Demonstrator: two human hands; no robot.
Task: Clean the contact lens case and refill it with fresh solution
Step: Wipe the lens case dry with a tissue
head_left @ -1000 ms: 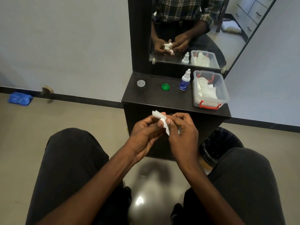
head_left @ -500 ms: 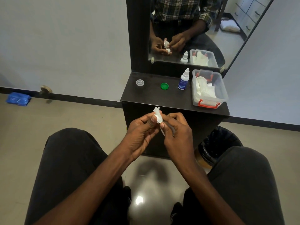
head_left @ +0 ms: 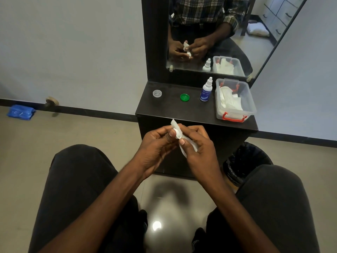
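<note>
Two hands met at the centre of the frame, just below the front edge of the dark cabinet (head_left: 182,114). The left hand (head_left: 155,147) had its fingers curled around something small that was mostly hidden; only a round white bit showed beside its thumb, and whether that was the case itself could not be told. The right hand (head_left: 198,148) pinched a white tissue (head_left: 177,133) between thumb and fingers, the tissue pressed against what the left hand held, one corner sticking up above both hands and another part trailing down under the right thumb.

On the cabinet top, in the upper middle of the frame, a clear cap (head_left: 157,93) sat at the left, a green cap (head_left: 184,97) to its right, well apart from it, and then a small bottle (head_left: 206,90) standing upright with a white nozzle and blue label. Just beside the bottle, at the right end, stood a clear box (head_left: 235,114) with red latches, holding white tissues.

A mirror (head_left: 228,33) above the cabinet reflected the hands, the tissue, the bottle and the box. A black-lined bin (head_left: 246,161) stood at the right of the cabinet, partly behind the right knee. At the far left, a blue cloth (head_left: 21,112) lay on the floor by the wall.
</note>
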